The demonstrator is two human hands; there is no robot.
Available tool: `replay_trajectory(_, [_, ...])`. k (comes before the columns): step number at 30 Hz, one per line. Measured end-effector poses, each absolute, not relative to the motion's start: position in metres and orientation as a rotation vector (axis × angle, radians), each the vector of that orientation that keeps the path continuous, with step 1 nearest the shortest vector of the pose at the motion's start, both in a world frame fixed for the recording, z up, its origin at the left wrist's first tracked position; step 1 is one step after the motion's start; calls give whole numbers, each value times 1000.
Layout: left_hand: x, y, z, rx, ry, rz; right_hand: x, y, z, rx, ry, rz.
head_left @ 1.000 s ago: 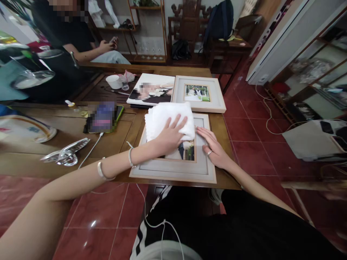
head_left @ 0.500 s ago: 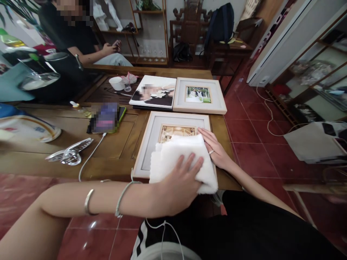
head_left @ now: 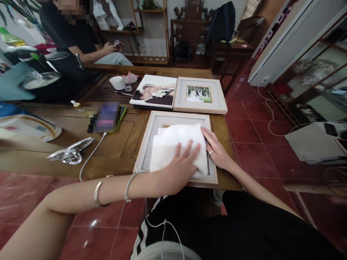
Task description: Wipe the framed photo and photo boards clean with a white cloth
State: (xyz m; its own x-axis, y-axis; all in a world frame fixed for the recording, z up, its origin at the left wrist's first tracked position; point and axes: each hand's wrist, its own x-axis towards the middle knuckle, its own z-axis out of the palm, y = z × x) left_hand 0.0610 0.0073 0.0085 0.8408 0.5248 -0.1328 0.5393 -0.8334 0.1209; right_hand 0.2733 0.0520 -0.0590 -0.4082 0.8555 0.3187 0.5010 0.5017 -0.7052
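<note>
White folded terry cloth (head_left: 176, 144) lies on the glass of a pale wooden picture frame with a grey mat (head_left: 148, 142), and everything else is placed from that frame. The left hand (head_left: 180, 168) lies flat on the near part of the cloth, fingers spread wide, pressing rather than gripping. The right hand (head_left: 217, 151) rests open on the frame's right border with its fingers stretched out and together, a ring on one of them; it touches the cloth's edge and seems to steady the frame.

The cloth hides nearly all of the photo, so only a sliver of it shows at the far left corner of the opening. Wiping of this frame looks to be under way. The pictures do not tell how much of the glass is clean, since smears would not show at this size.

Just beyond the frame lie a second pale frame with a small outdoor photo (head_left: 200, 94) and, to its left, an unframed canvas print (head_left: 154, 91), with no hand on either. Left of the frame, on the brown wooden table (head_left: 116, 141), sit a phone (head_left: 107, 117) on a white cable (head_left: 90, 157) and a shiny silver ornament (head_left: 67, 154). Far beyond, another person (head_left: 81, 39) sits apart.
</note>
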Motion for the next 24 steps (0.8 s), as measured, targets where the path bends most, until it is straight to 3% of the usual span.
replay_trajectory(12, [-19,-2,11,2921,1199,-72,271,51,-55,-1106,-2119,691])
replay_trajectory(17, [-29,30,13,2923,1419,-127,272,51,-56,-1093,-2114,692])
replay_trajectory(24, [15,97,9,2890,1475,83,273,51,-55,-1067,-2129,666])
